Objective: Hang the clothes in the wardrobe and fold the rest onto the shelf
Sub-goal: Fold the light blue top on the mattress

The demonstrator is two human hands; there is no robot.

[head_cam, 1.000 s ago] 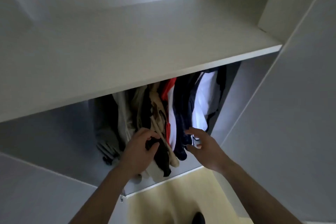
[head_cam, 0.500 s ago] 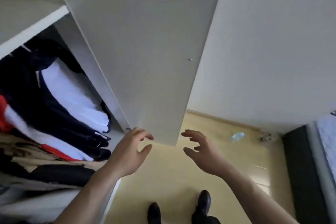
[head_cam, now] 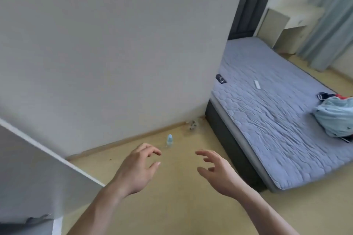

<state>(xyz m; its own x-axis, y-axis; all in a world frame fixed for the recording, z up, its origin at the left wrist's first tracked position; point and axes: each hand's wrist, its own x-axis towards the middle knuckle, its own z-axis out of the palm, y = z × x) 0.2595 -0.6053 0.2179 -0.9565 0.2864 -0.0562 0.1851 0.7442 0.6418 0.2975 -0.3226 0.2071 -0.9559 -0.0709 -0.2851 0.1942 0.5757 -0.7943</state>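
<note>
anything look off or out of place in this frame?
Yes: a small plastic bottle stands on the floor by the skirting, with a small clump of debris in the corner beside the bed. A pile of clothes lies unsorted on the mattress. Nothing looks spilled or damaged.

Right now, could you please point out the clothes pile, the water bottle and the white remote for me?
clothes pile (head_cam: 336, 118), head view, on the light blue garment on top.
water bottle (head_cam: 169, 140), head view, on its body below the cap.
white remote (head_cam: 257, 84), head view, on its middle, lying on the mattress.
</note>
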